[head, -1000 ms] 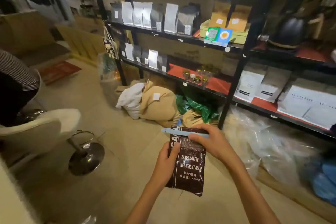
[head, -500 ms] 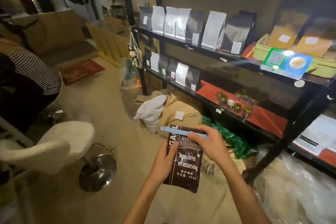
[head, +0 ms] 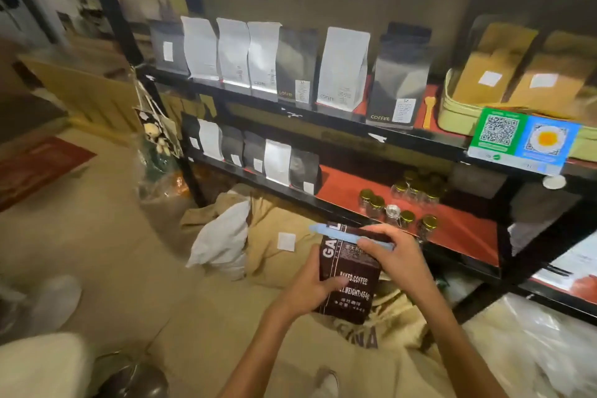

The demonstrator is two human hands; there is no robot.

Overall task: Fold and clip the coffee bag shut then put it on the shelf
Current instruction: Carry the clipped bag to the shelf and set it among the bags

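Observation:
I hold a dark brown coffee bag upright in front of me, low at the centre of the view. A long light-blue clip sits across its folded top. My left hand grips the bag's left side and lower front. My right hand covers the top right corner, fingers on the clip's right end. Behind the bag stands the black metal shelf, with red-lined boards and rows of white and dark coffee bags.
Small gold-lidded jars stand on the lower red board just beyond my hands. Burlap sacks and a white sack lie on the floor under the shelf. A QR-code sign hangs at right. A stool base is at lower left.
The view has closed in on the shelf and turned right. Both hands keep their hold on the clipped bag, which now sits nearer the lower board with the jars.

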